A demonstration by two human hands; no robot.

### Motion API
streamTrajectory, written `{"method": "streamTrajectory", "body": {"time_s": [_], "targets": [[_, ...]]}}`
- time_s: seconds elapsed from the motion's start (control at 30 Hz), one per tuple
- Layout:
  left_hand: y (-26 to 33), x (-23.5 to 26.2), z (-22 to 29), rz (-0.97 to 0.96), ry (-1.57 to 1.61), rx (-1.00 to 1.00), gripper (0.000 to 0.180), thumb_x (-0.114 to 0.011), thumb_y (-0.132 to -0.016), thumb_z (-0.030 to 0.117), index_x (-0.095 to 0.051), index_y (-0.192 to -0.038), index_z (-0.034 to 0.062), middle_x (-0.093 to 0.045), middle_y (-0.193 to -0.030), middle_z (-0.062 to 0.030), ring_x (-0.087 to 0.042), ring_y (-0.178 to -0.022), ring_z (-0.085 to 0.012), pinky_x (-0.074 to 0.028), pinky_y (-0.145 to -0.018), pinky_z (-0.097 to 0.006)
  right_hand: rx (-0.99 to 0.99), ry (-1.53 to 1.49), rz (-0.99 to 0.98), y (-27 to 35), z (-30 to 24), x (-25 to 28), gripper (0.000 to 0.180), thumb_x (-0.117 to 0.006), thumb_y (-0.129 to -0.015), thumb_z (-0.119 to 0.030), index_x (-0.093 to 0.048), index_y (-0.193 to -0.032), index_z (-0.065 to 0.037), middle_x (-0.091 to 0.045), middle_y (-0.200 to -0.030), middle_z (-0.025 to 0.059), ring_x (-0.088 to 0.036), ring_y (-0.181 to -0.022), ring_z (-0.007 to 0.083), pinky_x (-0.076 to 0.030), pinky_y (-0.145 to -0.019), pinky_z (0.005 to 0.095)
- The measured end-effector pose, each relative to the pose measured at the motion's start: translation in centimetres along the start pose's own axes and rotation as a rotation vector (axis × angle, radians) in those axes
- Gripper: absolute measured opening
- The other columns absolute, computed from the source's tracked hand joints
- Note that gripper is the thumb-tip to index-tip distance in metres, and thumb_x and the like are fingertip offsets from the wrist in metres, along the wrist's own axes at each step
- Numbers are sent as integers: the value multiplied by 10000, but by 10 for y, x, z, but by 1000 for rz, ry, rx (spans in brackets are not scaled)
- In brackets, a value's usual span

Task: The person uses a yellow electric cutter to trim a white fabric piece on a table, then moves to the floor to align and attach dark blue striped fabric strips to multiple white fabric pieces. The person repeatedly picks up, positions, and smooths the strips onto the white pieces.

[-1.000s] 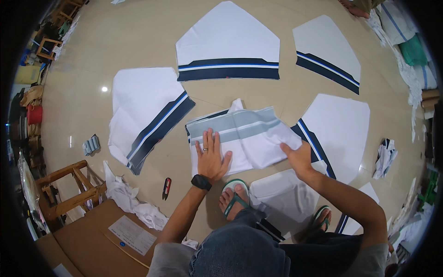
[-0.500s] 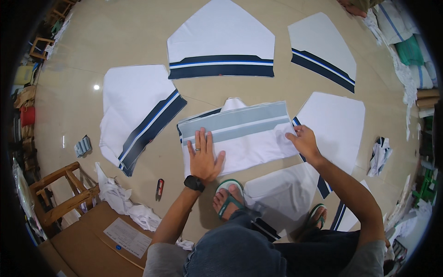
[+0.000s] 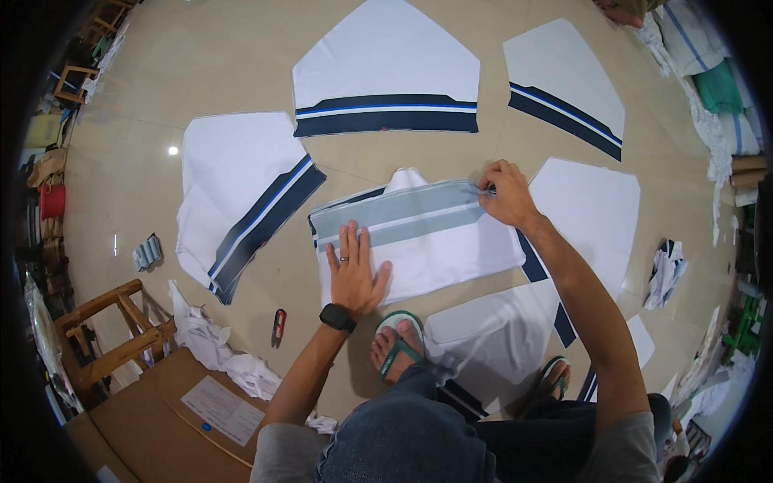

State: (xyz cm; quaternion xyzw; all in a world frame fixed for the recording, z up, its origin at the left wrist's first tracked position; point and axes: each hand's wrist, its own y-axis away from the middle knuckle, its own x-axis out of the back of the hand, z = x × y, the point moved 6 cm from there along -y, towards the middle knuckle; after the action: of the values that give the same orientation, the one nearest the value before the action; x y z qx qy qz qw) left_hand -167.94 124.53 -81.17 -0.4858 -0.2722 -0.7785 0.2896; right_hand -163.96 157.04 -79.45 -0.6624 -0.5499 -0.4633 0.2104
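Your left hand (image 3: 354,274) lies flat on the near left part of the banded cloth (image 3: 427,262), thumb spread from the fingers, while your right hand (image 3: 507,196) pinches its far right corner between thumb and fingers. The banded cloth rests on the floor (image 3: 282,266) in front of you, its near edge just beyond your sandaled left foot (image 3: 394,354). You have a strip of glossy tile between its far edge and the far panel (image 3: 386,64), and another between it and the left panel (image 3: 233,157); on the right, its edge meets the right panel (image 3: 584,217). The cloth under your palm is smooth white with pale grey bands, roughly oblong; those three panels are white, angular pieces with dark blue bands. Near left of you, a red and black cutter (image 3: 279,328) lies apart from the crumpled white cloth (image 3: 217,346) beside the brown cardboard (image 3: 145,419) with a paper sheet (image 3: 221,410) on it. At the far right stand white sacks (image 3: 684,40), their contents hidden, around a green bundle (image 3: 719,87).
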Motion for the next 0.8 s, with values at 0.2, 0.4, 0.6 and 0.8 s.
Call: {"method": "streamTrajectory", "body": {"time_s": [0.2,0.4,0.6,0.8], "targets": [[1,-3,-2,17,9,-9,767,-509,-938,422,-294,-1482,-74,-195,-1590,-266,-123,-1495,-419,-62,-1146,-653,-42,-301,-137,11,-13,15,149,-662,-753,-14,-694,-895,14,-708,-879,160,-677,-832,341,-537,-819,393],[-16,20,20,106,176,-10,727,-600,-904,311,-321,-1488,-21,-231,-1590,-229,-159,-1490,-408,-77,-1158,-634,345,-231,-200,46,-64,38,210,-664,-746,-16,-711,-950,6,-707,-926,170,-682,-864,341,-542,-815,398],[-47,49,74,-96,126,-550,571,-644,-806,44,-512,-1360,89,-557,-1365,-95,-505,-1281,-252,-271,-1115,-517,395,-339,-469,96,-108,64,203,-651,-756,0,-725,-945,-1,-714,-961,162,-686,-889,335,-544,-816,390],[-8,75,-9,-180,85,-433,474,-633,-655,-67,-686,-1090,113,-713,-1037,-71,-635,-1033,-239,-370,-1019,-460,288,-461,-542,135,-106,95,203,-664,-781,9,-747,-962,-28,-734,-984,138,-710,-914,276,-551,-842,355]]}}
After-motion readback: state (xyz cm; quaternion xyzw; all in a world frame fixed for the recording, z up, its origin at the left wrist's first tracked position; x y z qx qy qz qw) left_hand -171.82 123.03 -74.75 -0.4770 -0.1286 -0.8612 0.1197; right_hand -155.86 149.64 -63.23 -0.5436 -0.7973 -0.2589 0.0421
